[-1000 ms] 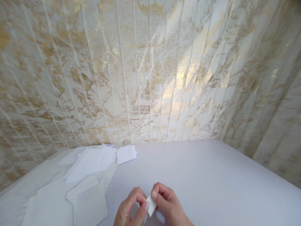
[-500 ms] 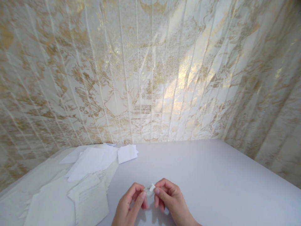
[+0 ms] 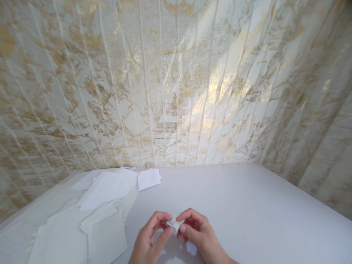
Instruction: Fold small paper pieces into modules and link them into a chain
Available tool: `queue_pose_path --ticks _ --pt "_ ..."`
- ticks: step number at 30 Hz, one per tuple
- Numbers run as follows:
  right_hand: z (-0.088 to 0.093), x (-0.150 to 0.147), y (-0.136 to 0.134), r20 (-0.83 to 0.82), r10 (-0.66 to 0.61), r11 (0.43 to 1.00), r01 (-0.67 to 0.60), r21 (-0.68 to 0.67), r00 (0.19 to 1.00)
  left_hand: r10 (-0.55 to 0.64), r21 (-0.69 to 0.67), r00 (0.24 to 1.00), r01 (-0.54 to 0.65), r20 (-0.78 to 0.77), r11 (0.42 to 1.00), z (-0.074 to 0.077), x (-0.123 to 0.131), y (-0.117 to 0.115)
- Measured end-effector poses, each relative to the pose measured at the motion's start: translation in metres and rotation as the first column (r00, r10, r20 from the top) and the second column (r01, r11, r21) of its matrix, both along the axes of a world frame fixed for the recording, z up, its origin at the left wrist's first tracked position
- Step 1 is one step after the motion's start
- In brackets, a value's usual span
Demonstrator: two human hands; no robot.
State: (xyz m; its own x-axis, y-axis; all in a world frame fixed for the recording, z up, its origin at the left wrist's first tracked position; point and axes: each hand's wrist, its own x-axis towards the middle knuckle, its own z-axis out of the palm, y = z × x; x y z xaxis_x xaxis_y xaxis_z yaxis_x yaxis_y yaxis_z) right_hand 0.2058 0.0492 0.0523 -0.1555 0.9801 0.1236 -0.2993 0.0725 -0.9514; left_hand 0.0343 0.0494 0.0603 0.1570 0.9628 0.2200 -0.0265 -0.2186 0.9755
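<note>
Between my two hands is a small folded piece of white paper (image 3: 175, 224) with faint dark marks on it, raised a little above the table. My left hand (image 3: 154, 236) pinches its left side between thumb and fingers. On the right side, my right hand (image 3: 196, 231) grips it with thumb and fingertips. Parts of the paper are covered by the fingertips. Beneath my right hand, a small pale patch (image 3: 191, 248) shows on the table; I cannot make out what it is.
Loose sheets and paper pieces (image 3: 107, 231) lie spread over the table's left side, some with faint writing. White blank sheets (image 3: 103, 189) rest behind them. A small stack of white paper (image 3: 149, 179) sits at the back. Patterned curtains (image 3: 176, 91) hang behind the pale table (image 3: 247, 205).
The folded paper has turned in my hands and now shows a wider, pointed shape. My fingers have shifted along its edges, and both hands are slightly closer together.
</note>
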Motion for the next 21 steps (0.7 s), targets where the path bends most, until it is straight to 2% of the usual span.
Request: queue_pose_path --ticks 9,12,16,21 --pt "0.002 -0.002 0.0 -0.031 -0.028 1.0 0.027 -0.013 0.999 0.01 0.057 0.999 -0.008 -0.036 0.998 0.007 0.0 -0.004" --pt "0.009 -0.002 -0.003 -0.001 -0.022 0.999 0.022 -0.029 1.0 -0.011 0.085 0.998 0.016 -0.062 0.996 0.006 -0.001 -0.003" --pt "0.016 -0.003 -0.006 0.066 -0.036 0.999 0.038 -0.028 0.997 -0.011 0.133 0.984 0.035 -0.176 0.99 0.005 -0.002 -0.001" --pt "0.011 -0.006 -0.007 0.133 -0.005 1.0 0.002 0.022 0.991 -0.026 0.133 0.972 0.059 -0.232 0.989 0.004 -0.003 0.002"
